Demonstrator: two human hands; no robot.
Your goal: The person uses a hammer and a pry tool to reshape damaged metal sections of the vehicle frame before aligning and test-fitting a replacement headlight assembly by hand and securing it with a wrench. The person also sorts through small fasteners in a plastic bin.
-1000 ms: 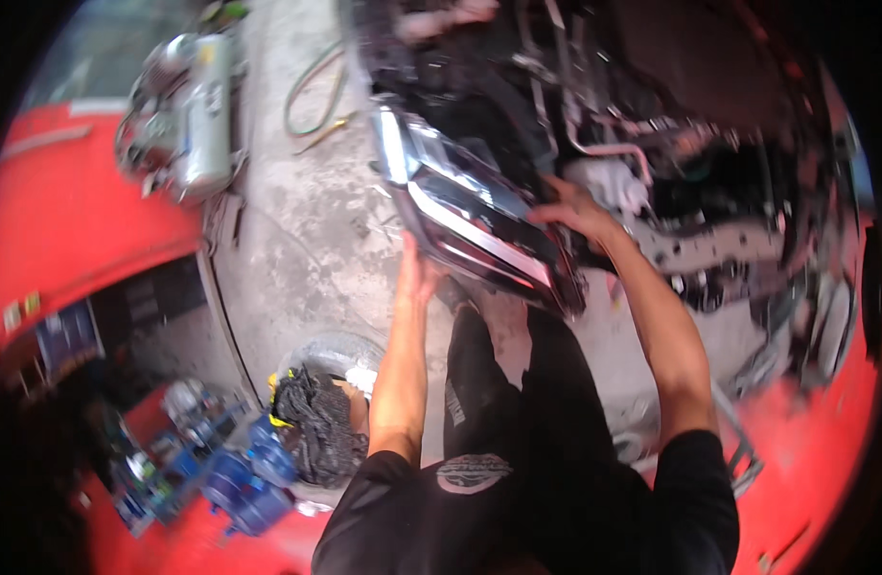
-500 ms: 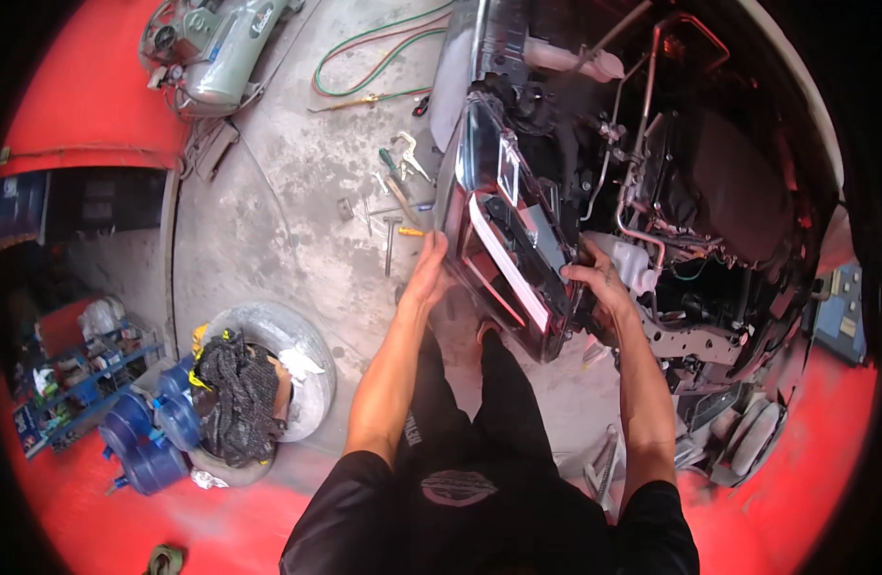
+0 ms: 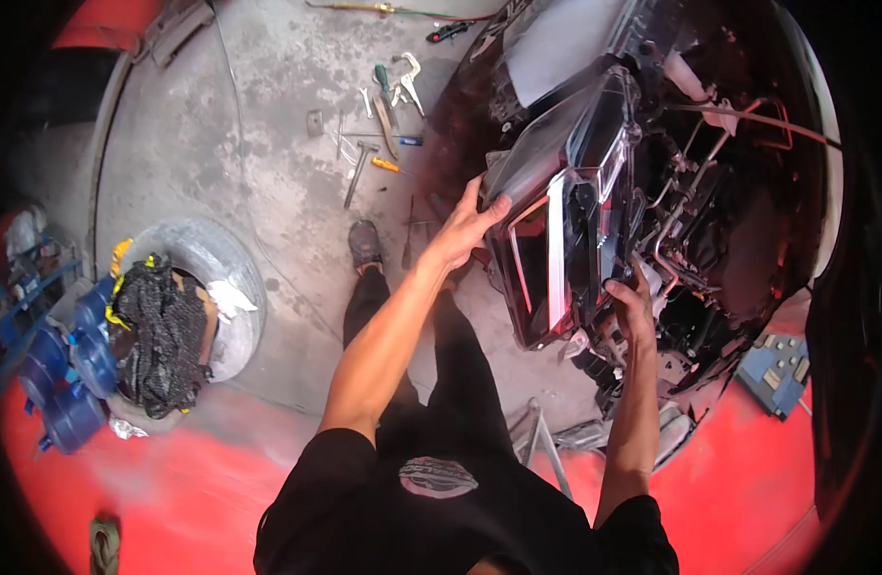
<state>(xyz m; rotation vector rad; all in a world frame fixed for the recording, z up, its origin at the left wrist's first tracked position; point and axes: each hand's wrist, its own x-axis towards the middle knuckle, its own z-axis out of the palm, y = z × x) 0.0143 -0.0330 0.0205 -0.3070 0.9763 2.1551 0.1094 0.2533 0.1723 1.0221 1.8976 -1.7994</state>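
Observation:
A large car headlight with a clear lens and a white light strip is between my two hands, at the front corner of a dark car. My left hand grips its left edge, thumb laid over the lens and fingers behind. On the opposite edge, my right hand is closed with the thumb on the front; its other fingers are partly hidden. The upper end of the headlight lies close against the fender. Whether it touches the mount behind, I cannot tell. To its right is the exposed engine bay with metal pipes.
Left of the car, a hammer, an orange-handled screwdriver and locking pliers lie on the concrete. A tyre holding black plastic lies at left, beside blue water bottles. A metal stand is near my legs.
The headlight has moved toward the car's front corner, its upper end now along the fender. Both hands still hold it. My view has shifted, and one foot has come into sight at left.

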